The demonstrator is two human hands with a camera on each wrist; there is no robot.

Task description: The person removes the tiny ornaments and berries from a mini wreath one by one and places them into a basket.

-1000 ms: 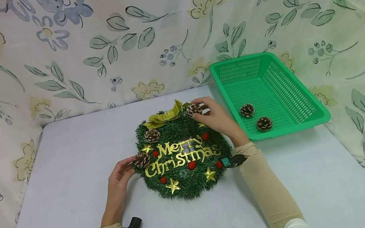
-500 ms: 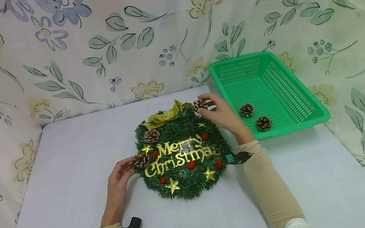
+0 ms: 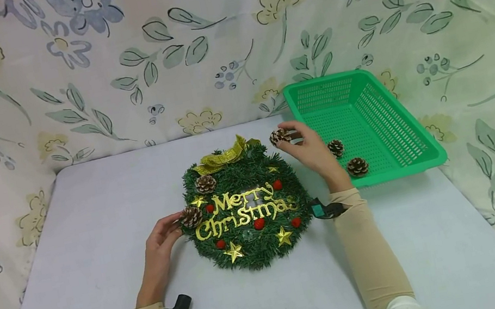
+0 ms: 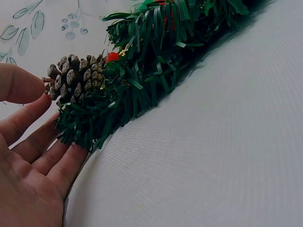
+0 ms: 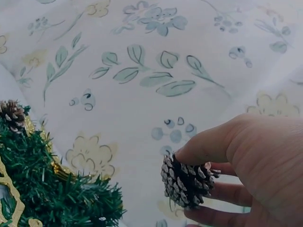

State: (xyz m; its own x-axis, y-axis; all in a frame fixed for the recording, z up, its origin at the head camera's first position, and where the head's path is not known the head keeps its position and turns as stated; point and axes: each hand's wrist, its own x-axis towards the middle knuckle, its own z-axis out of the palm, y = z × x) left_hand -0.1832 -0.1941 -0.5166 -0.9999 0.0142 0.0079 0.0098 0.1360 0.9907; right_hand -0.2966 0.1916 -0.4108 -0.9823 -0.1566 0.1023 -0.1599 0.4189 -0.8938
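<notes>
A green tinsel wreath (image 3: pixel 255 255) with gold "Merry Christmas" letters, stars and red balls lies on the table. My left hand (image 3: pixel 162 245) rests at its left edge. In the left wrist view, straight fingers (image 4: pixel 61 163) touch the tinsel, and the thumb tip is by the stem end of a pine cone (image 4: pixel 75 78) on the wreath. Another pine cone (image 3: pixel 205 184) sits higher on the left. Beyond the wreath's upper right edge, my right hand (image 3: pixel 308 149) pinches a white-tipped pine cone (image 5: pixel 184 182) between thumb and fingers, apart from the tinsel.
A green plastic basket (image 3: pixel 409 170) stands at the back right, close to the right hand, with two pine cones (image 3: pixel 357 167) inside. A gold ribbon (image 3: pixel 223 158) tops the wreath. Floral cloth (image 3: pixel 196 86) hangs behind the white table (image 3: pixel 71 252).
My right hand has carried its pine cone up and to the right, from over the wreath's upper right part to beyond its edge. The left hand stays in place.
</notes>
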